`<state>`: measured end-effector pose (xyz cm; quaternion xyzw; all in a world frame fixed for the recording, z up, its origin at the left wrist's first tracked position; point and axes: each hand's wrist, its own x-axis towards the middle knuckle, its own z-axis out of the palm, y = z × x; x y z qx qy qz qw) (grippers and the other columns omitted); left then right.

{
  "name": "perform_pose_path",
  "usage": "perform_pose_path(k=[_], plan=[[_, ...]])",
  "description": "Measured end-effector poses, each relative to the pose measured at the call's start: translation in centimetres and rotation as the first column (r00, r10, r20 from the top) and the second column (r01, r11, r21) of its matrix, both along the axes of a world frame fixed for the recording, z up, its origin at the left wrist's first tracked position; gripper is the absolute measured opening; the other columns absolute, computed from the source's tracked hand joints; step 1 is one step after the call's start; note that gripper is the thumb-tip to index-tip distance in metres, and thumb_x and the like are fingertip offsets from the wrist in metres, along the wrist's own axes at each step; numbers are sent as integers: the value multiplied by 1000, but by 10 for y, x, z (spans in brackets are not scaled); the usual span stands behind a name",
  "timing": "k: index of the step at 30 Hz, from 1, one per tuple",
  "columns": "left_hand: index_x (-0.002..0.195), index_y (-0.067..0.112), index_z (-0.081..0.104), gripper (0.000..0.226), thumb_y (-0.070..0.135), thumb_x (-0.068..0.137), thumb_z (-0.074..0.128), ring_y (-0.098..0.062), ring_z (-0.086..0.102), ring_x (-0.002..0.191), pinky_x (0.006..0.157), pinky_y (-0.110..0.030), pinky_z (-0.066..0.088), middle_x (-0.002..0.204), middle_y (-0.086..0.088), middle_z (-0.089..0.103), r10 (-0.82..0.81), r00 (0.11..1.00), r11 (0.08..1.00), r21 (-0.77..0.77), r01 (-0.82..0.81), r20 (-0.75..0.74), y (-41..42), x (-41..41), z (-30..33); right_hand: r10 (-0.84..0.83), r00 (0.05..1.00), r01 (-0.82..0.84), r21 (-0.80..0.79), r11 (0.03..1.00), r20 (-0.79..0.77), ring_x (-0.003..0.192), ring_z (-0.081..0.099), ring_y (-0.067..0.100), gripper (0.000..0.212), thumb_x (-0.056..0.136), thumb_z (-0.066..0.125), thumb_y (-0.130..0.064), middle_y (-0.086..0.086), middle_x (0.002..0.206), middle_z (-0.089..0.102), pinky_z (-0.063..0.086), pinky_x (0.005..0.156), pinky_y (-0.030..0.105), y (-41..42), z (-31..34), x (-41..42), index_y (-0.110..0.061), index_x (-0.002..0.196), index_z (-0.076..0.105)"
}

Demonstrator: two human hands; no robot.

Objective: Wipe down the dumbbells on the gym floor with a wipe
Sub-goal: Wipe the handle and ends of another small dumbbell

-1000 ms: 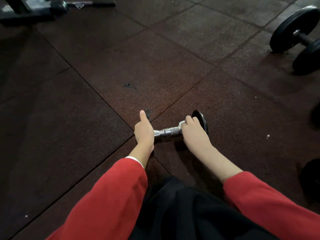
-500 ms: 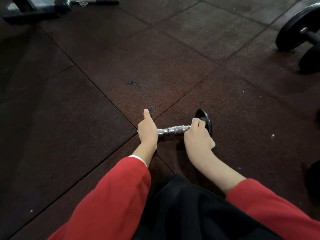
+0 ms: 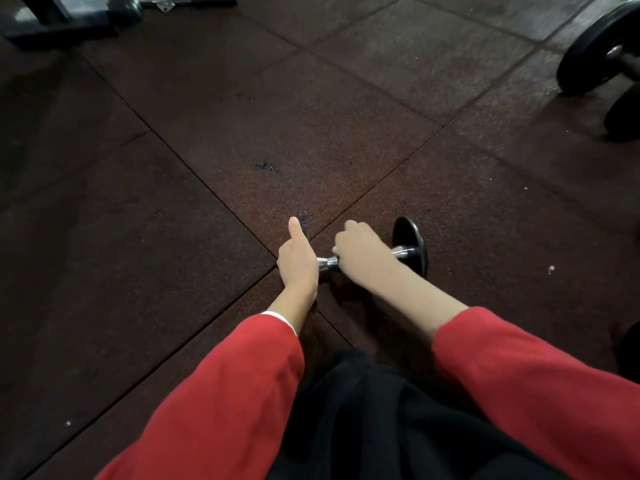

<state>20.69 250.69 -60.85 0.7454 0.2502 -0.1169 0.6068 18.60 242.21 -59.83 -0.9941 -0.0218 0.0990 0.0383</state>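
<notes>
— Dark rubber tiles (image 3: 346, 140) everywhere, seams running diagonally, and the small dumbbell (image 3: 410, 251) lies right where four corners meet, just ahead of the person's knees.

— Which hand has it?

— Both. The left hand (image 3: 299, 263) is clenched around the left end of the chrome handle, thumb sticking straight up, so that end's plate is hidden behind the fist. The right hand (image 3: 360, 256) is curled over the middle of the bar; a sliver of white, the wipe (image 3: 334, 250), peeks out at its knuckles. The black right-hand plate stands on edge, clear of the fingers.

— Much space around them?

— Plenty ahead and to the left: bare tile all the way up to a machine base (image 3: 69, 19) with a cable handle in the top-left corner. To the right it is tighter. A bigger dumbbell (image 3: 602, 53) sits at the top-right edge, partly cut off, well apart from the small one, and another dark round shape at the lower-right border is too cropped to tell. A few white specks dot the floor. Red sleeves (image 3: 225, 393) and black trousers fill the near side.
</notes>
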Motion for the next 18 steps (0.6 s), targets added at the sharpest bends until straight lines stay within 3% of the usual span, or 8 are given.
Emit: perform_pose_path(k=[2, 5, 8, 10, 12, 15, 16, 18], plan=[[105, -1, 60, 60, 50, 96, 29, -32, 54, 112, 98, -37, 38, 120, -18, 60, 1, 1000, 1000, -5, -1, -10, 0, 2, -2, 79, 997, -79, 7, 997, -13, 114, 44, 30, 27, 92, 39, -6, 14, 118, 54, 37, 92, 35, 14, 0, -3, -3, 112, 57], [92, 3, 62, 59, 51, 96, 29, -32, 56, 110, 101, -40, 39, 115, -19, 63, -18, 1000, 1000, -4, 18, -2, 2, 4, -7, 142, 989, -144, 56, 988, 35, 116, 42, 25, 28, 95, 35, -6, 10, 120, 55, 31, 92, 31, 23, 6, -8, -4, 115, 55], [80, 6, 62, 60, 56, 93, 31, -34, 60, 104, 99, -45, 43, 109, -20, 66, 3, 1000, 999, -42, -4, -16, 2, 5, -11, 74, 997, -75, 123, 990, 17, 114, 42, 25, 30, 94, 37, -5, 11, 122, 52, 25, 89, 27, 17, 4, -8, -4, 118, 55], [93, 1, 64, 65, 58, 91, 32, -36, 61, 102, 96, -45, 45, 109, -22, 65, 19, 999, 997, -74, -22, -43, 1, 6, -11, 51, 998, -59, 183, 981, 49, 111, 43, 26, 30, 92, 40, -5, 11, 121, 49, 28, 90, 27, 16, 3, -14, -5, 119, 54], [97, 4, 60, 61, 58, 91, 32, -32, 62, 89, 88, -38, 49, 98, -15, 66, 18, 996, 995, -98, -27, -85, 0, 10, -9, 58, 998, -63, 201, 978, 35, 112, 42, 30, 32, 91, 41, -1, 16, 121, 46, 32, 92, 33, 17, -5, -24, 0, 122, 51], [87, 12, 57, 44, 53, 93, 39, -16, 54, 76, 76, -31, 44, 80, 2, 57, 102, 992, 969, -217, -115, -73, 2, 16, -2, 2, 1000, -6, 254, 967, 16, 114, 39, 32, 38, 93, 31, 4, 21, 124, 42, 37, 92, 38, 19, -15, -37, 6, 129, 43], [90, 13, 60, 39, 48, 93, 42, -14, 55, 80, 79, -27, 45, 84, 2, 59, 159, 987, 951, -265, -160, -23, 5, 15, -3, -37, 996, 19, 224, 975, 76, 110, 43, 32, 42, 92, 25, 3, 20, 121, 46, 46, 87, 39, 21, -20, -38, 5, 129, 44], [100, 15, 63, 26, 34, 95, 46, -4, 56, 88, 89, -12, 42, 98, 4, 60, 138, 976, 979, -175, -108, 168, 11, 1, -6, -61, 988, 32, 204, 978, 141, 90, 56, 26, 48, 81, 26, -3, 14, 103, 57, 56, 62, 33, 20, -31, -37, 2, 118, 57]])
